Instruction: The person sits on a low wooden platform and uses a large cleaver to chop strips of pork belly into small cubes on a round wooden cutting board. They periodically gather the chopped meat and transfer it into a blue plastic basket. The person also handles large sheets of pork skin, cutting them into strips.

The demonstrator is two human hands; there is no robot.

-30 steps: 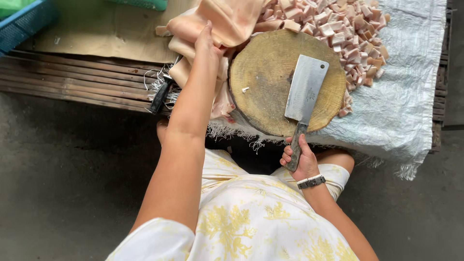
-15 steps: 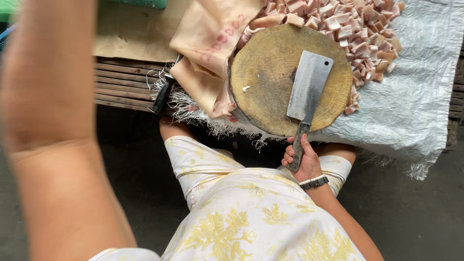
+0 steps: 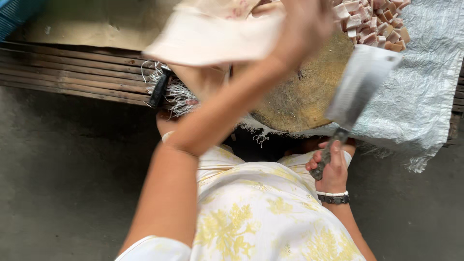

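We have one view only, from the head, looking steeply down our own front onto the lap, the floor and the near edge of a low bench (image 3: 72, 72). It sits close: the left hand (image 3: 302, 26) rises blurred almost to the lens at the top, while the right hand (image 3: 331, 169) lies lower right, just below the board (image 3: 304, 92). With no second view, nothing is shared.
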